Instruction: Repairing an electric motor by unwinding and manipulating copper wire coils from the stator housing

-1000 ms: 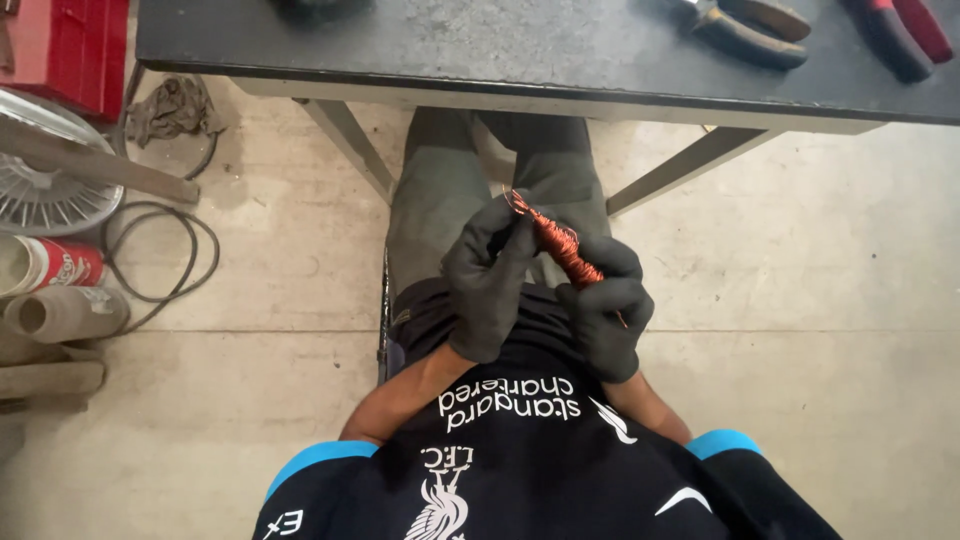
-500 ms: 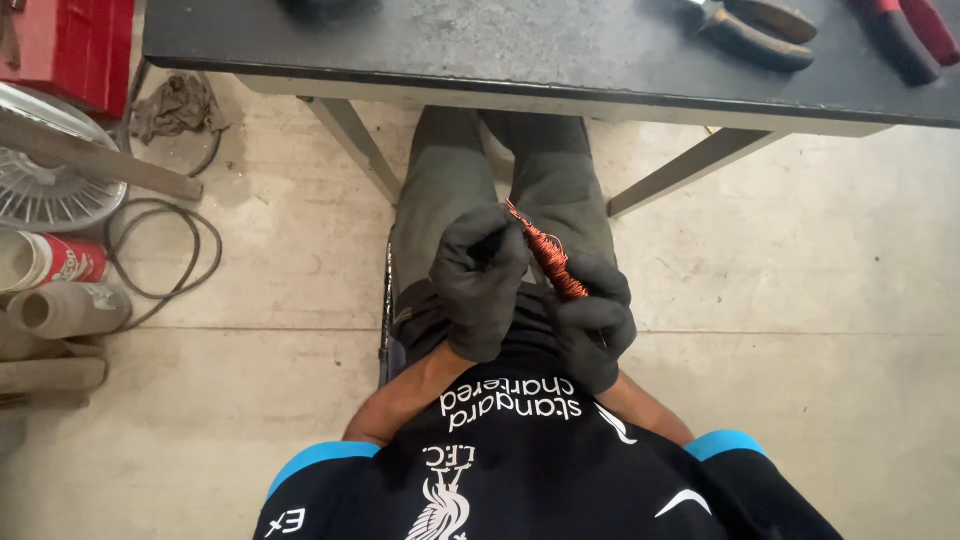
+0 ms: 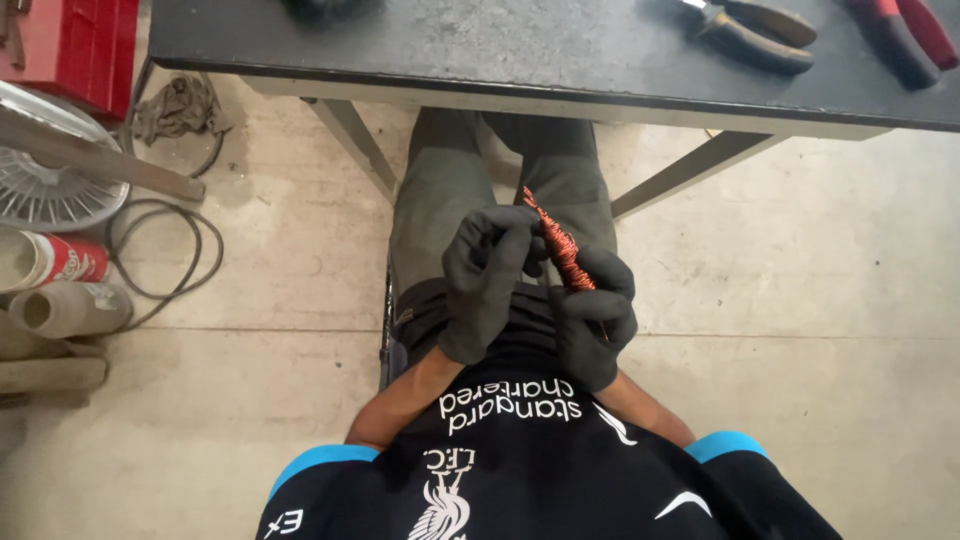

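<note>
Both my hands wear black gloves and meet over my lap. My right hand (image 3: 596, 318) grips the lower end of a narrow bundle of copper-red wire (image 3: 556, 243) that slants up and to the left. My left hand (image 3: 487, 280) is closed beside the bundle, its fingertips pinching at the wire near the middle. The bundle's lower end is hidden inside my right glove.
A dark workbench (image 3: 500, 50) stands ahead with pliers (image 3: 750, 30) and red-handled cutters (image 3: 905, 35) on it. On the concrete floor to the left lie a fan guard (image 3: 45, 190), a black cable (image 3: 160, 250), a rag (image 3: 180, 105), cans (image 3: 50, 260) and a red box (image 3: 75, 40).
My hands dropped slightly toward my lap, then rose again. The left hand's fingers have shifted along the wire bundle, which stays in my right hand.
</note>
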